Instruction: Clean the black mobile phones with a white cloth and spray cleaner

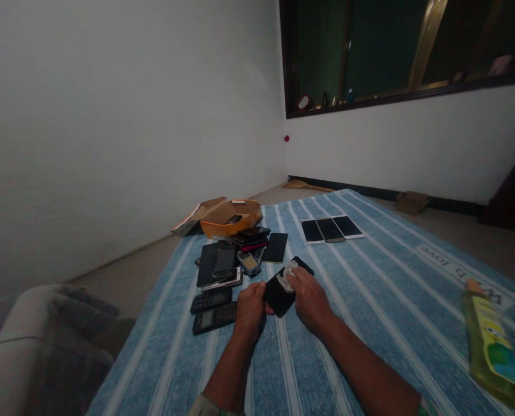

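My left hand (250, 306) grips the near left edge of a black smartphone (278, 299), thumb on top. In my right hand (308, 292) is a crumpled whitish cloth or tissue (286, 277), pressed against the phone's dark face. The phone is tilted across the striped cover, its far corner showing beyond my right fingers. Just left of my left hand lie two black keypad phones (214, 318). Past them sits a pile of phones (225, 260), with a blue-grey keypad phone (249, 262) at its right and another dark smartphone (275, 247) lying flat.
An open orange cardboard box (231, 227) stands at the back left with a phone inside. Three smartphones (330, 229) lie side by side at the back right. A bottle of yellow-green liquid (493, 346) lies on the blue striped cover (370, 323) at right.
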A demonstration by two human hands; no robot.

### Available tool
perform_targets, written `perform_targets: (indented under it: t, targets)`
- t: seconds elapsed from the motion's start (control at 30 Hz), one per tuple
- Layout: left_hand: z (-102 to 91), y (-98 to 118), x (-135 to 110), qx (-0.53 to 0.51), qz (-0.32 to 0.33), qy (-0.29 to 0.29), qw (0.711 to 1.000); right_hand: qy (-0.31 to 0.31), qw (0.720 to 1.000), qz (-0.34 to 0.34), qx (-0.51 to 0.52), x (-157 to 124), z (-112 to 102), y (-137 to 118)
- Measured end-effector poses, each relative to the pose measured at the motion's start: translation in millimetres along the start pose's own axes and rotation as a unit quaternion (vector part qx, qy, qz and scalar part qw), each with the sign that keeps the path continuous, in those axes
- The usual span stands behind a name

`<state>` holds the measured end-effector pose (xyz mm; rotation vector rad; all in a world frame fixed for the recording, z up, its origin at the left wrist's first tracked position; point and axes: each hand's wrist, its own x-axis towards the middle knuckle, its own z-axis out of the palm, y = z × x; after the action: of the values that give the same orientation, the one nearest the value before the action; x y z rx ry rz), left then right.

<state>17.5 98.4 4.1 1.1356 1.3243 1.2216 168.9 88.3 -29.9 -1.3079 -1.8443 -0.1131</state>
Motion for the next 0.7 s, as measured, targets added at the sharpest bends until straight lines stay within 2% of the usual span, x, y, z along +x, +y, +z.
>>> perform_targets:
  t: [0.1,0.23,0.3,0.4,0.47,0.57,0.63,0.7]
  targets:
    - [0.0,0.6,-2.6,0.013,0.007,-0.005,1.000,0.009,1.000,0.020,-0.001,-1.6,-0.3,6.1]
    - [-0.7,0.3,-4.5,0.034,0.030,-0.005,0.999,0.007,0.998,-0.024,0.058,-5.1,1.3,0.5]
    - [-1.2,0.7,-5.4,0.042,0.043,-0.001,0.998,0.025,0.996,-0.023,0.078,-5.4,2.0,-0.4]
    - [-1.7,2.9,-9.1,0.116,0.126,0.018,0.985,0.071,0.993,0.009,0.097,-3.0,0.3,8.2]
    - [-0.9,4.1,-13.2,0.205,0.213,0.031,0.955,0.112,0.988,0.032,0.104,-0.1,-3.6,18.2]
    - [2.8,2.2,-20.1,0.302,0.309,0.022,0.901,0.170,0.980,0.046,0.093,3.9,-12.0,30.5]
    - [5.9,-1.0,-23.5,0.338,0.366,0.011,0.867,0.184,0.979,0.030,0.078,5.1,-17.2,32.6]
    - [8.2,-3.6,-25.6,0.372,0.411,-0.005,0.832,0.172,0.983,-0.011,0.062,5.1,-20.6,28.9]
